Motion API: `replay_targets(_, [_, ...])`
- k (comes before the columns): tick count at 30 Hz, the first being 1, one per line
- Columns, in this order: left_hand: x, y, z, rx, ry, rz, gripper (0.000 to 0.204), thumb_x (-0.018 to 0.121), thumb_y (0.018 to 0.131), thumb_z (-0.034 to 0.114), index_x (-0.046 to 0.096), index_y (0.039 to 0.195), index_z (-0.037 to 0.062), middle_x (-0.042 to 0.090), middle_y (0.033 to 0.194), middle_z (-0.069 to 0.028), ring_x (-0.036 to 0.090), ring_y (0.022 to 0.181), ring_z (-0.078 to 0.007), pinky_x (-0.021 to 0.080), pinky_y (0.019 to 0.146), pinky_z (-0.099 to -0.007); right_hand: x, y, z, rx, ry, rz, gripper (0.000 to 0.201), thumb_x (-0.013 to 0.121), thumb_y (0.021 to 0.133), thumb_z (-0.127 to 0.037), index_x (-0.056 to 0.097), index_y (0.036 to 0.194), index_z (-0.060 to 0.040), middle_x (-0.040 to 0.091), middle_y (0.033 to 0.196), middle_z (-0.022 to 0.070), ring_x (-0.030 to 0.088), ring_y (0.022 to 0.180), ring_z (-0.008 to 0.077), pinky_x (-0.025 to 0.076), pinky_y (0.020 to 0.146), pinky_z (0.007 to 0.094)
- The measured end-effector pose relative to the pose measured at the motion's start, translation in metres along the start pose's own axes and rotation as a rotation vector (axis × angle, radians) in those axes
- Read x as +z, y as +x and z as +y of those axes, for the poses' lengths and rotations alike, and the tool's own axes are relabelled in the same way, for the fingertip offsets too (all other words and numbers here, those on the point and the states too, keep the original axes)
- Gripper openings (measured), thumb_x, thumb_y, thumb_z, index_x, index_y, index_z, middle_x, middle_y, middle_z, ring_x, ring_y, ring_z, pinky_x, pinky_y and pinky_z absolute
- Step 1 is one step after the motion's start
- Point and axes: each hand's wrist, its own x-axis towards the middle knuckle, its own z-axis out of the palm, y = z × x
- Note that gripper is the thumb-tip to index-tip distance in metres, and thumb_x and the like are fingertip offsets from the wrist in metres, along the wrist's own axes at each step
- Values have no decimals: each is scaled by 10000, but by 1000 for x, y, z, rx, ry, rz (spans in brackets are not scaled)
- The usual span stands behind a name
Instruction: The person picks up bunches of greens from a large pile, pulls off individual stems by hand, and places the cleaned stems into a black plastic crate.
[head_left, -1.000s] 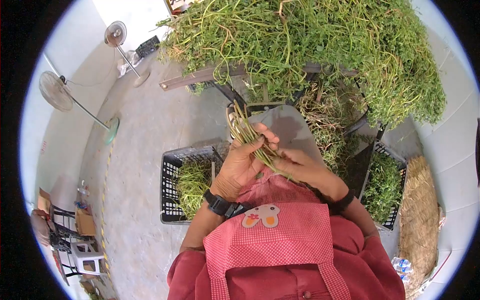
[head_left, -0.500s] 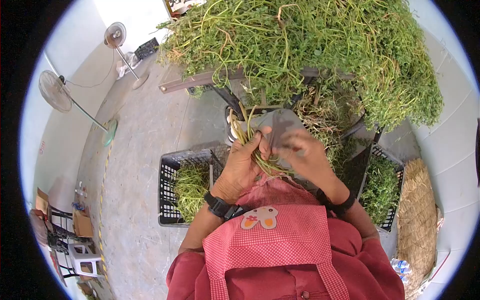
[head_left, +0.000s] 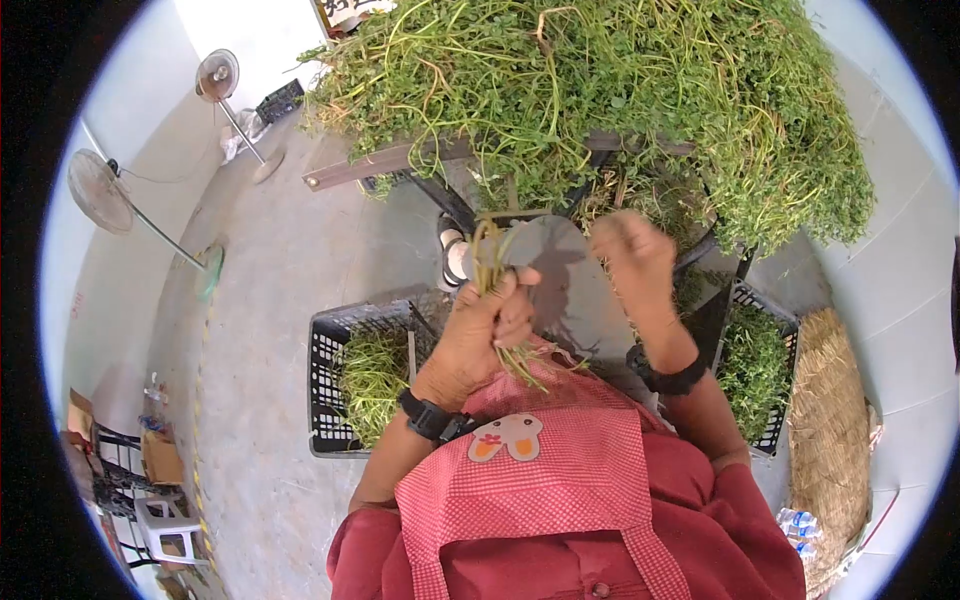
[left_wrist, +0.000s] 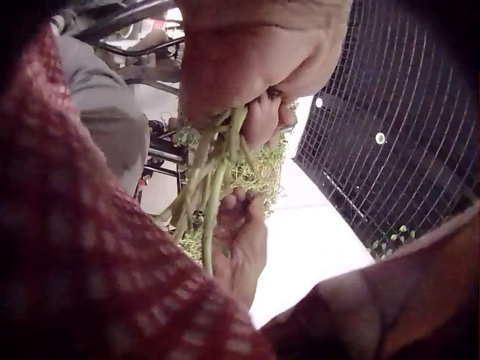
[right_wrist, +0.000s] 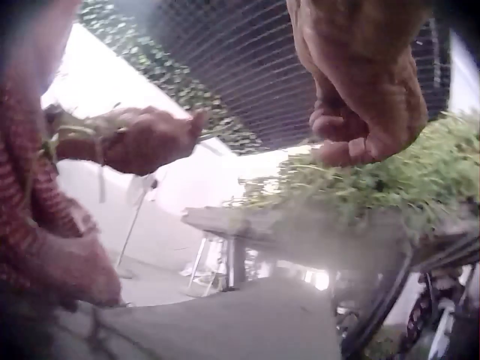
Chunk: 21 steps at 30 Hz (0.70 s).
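Observation:
My left hand (head_left: 490,320) grips a small bundle of green plant stems (head_left: 487,250) above the lap, over a red checked apron (head_left: 530,490). Bare stalk ends stick up past the thumb, and thin leafy ends hang out below the fist. Up close in the left wrist view, the stems (left_wrist: 214,184) run out from under the curled fingers. Apart from the bundle, to its right, my right hand (head_left: 635,250) is raised and blurred. Its fingers are curled in the right wrist view, and nothing shows between them.
A large heap of leafy greens (head_left: 600,70) covers the table (head_left: 390,160) ahead. Black crates of greens stand on the floor, one at left (head_left: 325,400) and one at right (head_left: 785,400). A straw roll (head_left: 830,430) lies at far right. Two fans (head_left: 100,190) stand at far left.
My right hand has let go of the bundle's lower end and moved up and to the right. The left hand still holds the stems, which now point more upright.

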Motion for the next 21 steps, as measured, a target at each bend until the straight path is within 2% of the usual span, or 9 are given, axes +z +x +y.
replay_targets(3, [-16, 4, -2, 5, -102, -50, 249, 514, 937, 246, 580, 1051, 35, 434, 629, -5, 357, 509, -90, 336, 427, -228, -41, 22, 41, 105, 188, 83, 250, 578, 878, -248, 643, 938, -14, 677, 938, 123, 642, 804, 239, 497, 715, 367])
replay_targets(4, [-18, 5, -2, 40, -157, -66, 271, 505, 940, 270, 575, 1058, 35, 429, 631, -9, 361, 523, -106, 365, 445, -244, -49, 28, 52, -158, -293, 294, 292, 576, 879, -276, 638, 991, -14, 675, 951, 129, 641, 831, 246, 492, 754, 358])
replay_targets(5, [-20, 5, -2, 15, -156, -49, 337, 453, 957, 330, 604, 1033, 38, 604, 823, -89, 551, 666, -179, 478, 605, -298, -54, 29, 63, -422, -776, 497, 339, 573, 879, -305, 634, 1043, -14, 673, 965, 136, 640, 859, 254, 487, 793, 348])
replay_targets(6, [-17, 8, -1, 16, -159, -49, 337, 453, 957, 330, 604, 1033, 38, 604, 823, -89, 551, 666, -179, 478, 605, -298, -53, 26, 57, -423, -777, 494, 339, 573, 879, -305, 634, 1043, -14, 673, 965, 136, 640, 859, 254, 487, 793, 348])
replay_targets(8, [-9, 8, -2, 33, -73, 29, 341, 438, 958, 351, 602, 1031, 60, 577, 1151, -152, 569, 997, -241, 507, 777, -368, -45, 6, 29, -255, -563, -4, 397, 563, 887, -336, 617, 1090, 1, 672, 962, 147, 633, 893, 268, 469, 831, 346])
replay_targets(9, [-11, 8, -4, 23, -73, 38, 341, 438, 958, 351, 602, 1031, 60, 577, 1151, -152, 569, 997, -241, 507, 777, -368, -37, -3, 12, -104, -327, -263, 384, 549, 898, -320, 611, 1085, 10, 678, 934, 94, 635, 843, 208, 483, 777, 300])
replay_targets(11, [-16, 12, -5, 80, -14, -49, 365, 425, 954, 387, 598, 1038, 77, 436, 1349, -154, 434, 1218, -271, 457, 919, -430, -21, -12, 7, 117, -40, -634, 365, 539, 913, -332, 627, 1066, -12, 669, 888, 34, 618, 789, 133, 483, 700, 254])
replay_targets(17, [-7, 6, -1, 51, -52, -213, 389, 409, 950, 423, 573, 1077, 93, 386, 1381, -162, 336, 1296, -293, 344, 1044, -476, 7, -30, 9, 477, 336, -665, 383, 514, 939, -356, 637, 929, 7, 646, 812, 32, 588, 726, 82, 468, 617, 226])
replay_targets(21, [-10, 10, -8, 69, -5, -190, 402, 371, 955, 446, 574, 1066, 118, 368, 1383, -174, 334, 1300, -319, 387, 994, -524, 9, -36, 14, 560, 394, -688, 375, 509, 945, -332, 629, 897, 21, 642, 802, 33, 574, 727, 64, 460, 616, 216])
